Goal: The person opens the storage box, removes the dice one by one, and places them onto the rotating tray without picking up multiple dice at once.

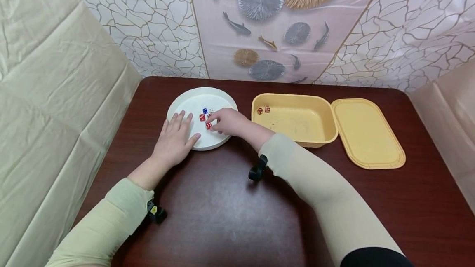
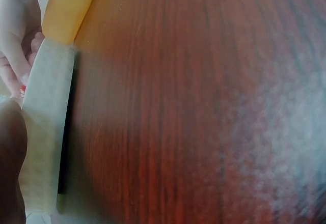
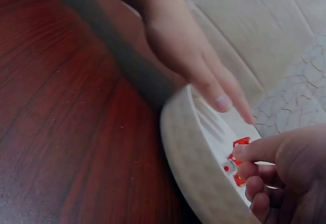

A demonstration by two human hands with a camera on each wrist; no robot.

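A round white tray (image 1: pixel 185 135) holds several small dice. Among them are a blue die (image 1: pixel 205 111), a whitish die (image 1: pixel 211 111) and a red die (image 1: pixel 202 117). My right hand (image 1: pixel 231 122) reaches over the tray's right rim, and its thumb and forefinger pinch a red die (image 1: pixel 208 125) low over the tray. In the right wrist view, red and clear dice show past those fingertips, partly hidden by them. My left hand (image 1: pixel 173 140) lies over the tray's left rim with its fingers straight and spread, holding nothing.
Right of the tray stands a yellow box (image 1: pixel 297 133) with two red dice (image 1: pixel 267 109) in its far left corner. Its yellow lid (image 1: pixel 369 133) lies flat beside it, touching the box's right end. A patterned cloth (image 1: pixel 259 44) hangs behind the dark wooden table (image 1: pixel 222 217).
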